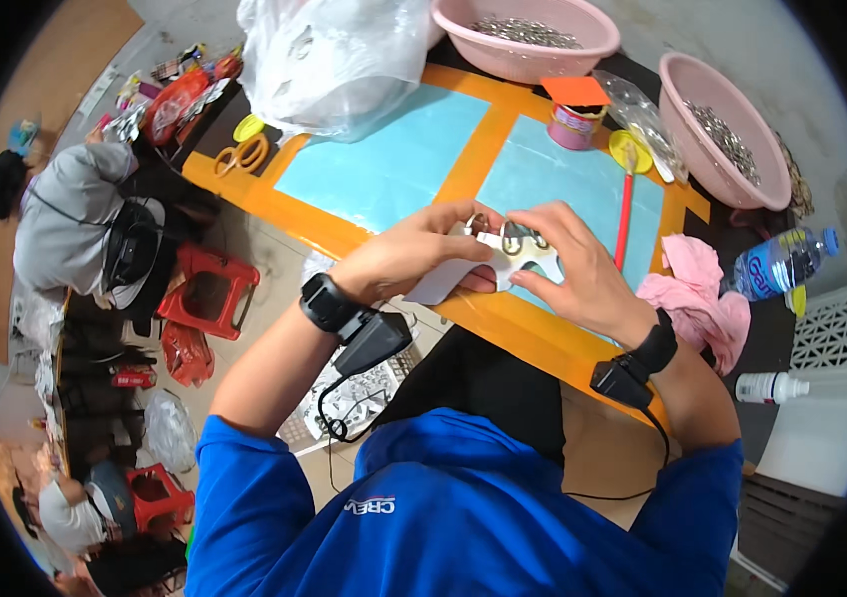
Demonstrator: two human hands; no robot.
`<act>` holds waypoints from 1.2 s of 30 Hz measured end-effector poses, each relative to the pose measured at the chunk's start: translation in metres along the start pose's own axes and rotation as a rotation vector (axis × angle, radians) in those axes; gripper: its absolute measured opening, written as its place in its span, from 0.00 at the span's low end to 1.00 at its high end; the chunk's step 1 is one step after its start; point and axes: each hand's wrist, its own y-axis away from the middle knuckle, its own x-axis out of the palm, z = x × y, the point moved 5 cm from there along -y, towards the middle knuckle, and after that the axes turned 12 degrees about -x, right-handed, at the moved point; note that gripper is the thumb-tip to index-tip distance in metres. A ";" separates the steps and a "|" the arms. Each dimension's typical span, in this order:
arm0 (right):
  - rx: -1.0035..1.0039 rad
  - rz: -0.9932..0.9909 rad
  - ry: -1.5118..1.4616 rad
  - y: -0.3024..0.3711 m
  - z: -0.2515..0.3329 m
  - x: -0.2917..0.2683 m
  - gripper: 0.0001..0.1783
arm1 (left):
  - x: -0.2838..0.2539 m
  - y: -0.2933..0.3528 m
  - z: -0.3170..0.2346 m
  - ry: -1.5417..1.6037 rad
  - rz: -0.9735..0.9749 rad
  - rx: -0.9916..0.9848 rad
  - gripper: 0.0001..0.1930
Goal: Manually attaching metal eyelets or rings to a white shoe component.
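Above the near edge of the table, both my hands hold a small white flat piece with cut-out edges [518,256], which carries shiny metal loops. My left hand [413,249] is closed round its left part, with a metal ring at the fingertips. A plain white flap [439,283] sticks out below that hand. My right hand [582,274] pinches the right end of the piece between thumb and fingers. My fingers cover part of the piece, so its exact kind cannot be made out. Black bands with small boxes and cables sit on both wrists.
Light blue sheets [383,164] and orange tape cover the table. Pink basins [533,65] of small metal parts, a white plastic bag [334,70], scissors [242,156], a pink tub [574,127], a red-handled brush [626,219], a pink cloth [697,298] and a bottle [781,264] surround my hands.
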 end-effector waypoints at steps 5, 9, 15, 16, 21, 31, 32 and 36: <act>-0.015 0.009 -0.006 -0.001 0.001 0.000 0.35 | -0.002 -0.004 0.002 0.092 0.044 0.083 0.21; -0.011 0.019 0.001 0.001 0.000 0.001 0.35 | -0.004 -0.004 0.003 0.082 0.020 0.122 0.23; -0.023 0.028 -0.035 -0.004 0.006 0.000 0.34 | -0.009 -0.006 0.001 0.124 0.002 0.161 0.26; -0.019 0.030 -0.040 -0.004 0.006 -0.001 0.34 | -0.008 -0.006 0.002 0.134 0.006 0.161 0.26; -0.001 0.025 -0.050 -0.003 0.004 0.000 0.35 | -0.009 -0.009 0.004 0.121 -0.035 0.198 0.26; -0.036 0.016 -0.067 -0.003 0.003 0.000 0.33 | -0.006 -0.007 0.003 0.039 -0.048 0.120 0.20; -0.033 0.014 -0.065 -0.001 0.004 0.001 0.33 | -0.005 -0.005 0.001 -0.005 -0.043 0.113 0.19; -0.039 -0.004 -0.051 -0.001 0.004 0.000 0.31 | 0.004 0.007 -0.011 -0.233 -0.045 -0.115 0.22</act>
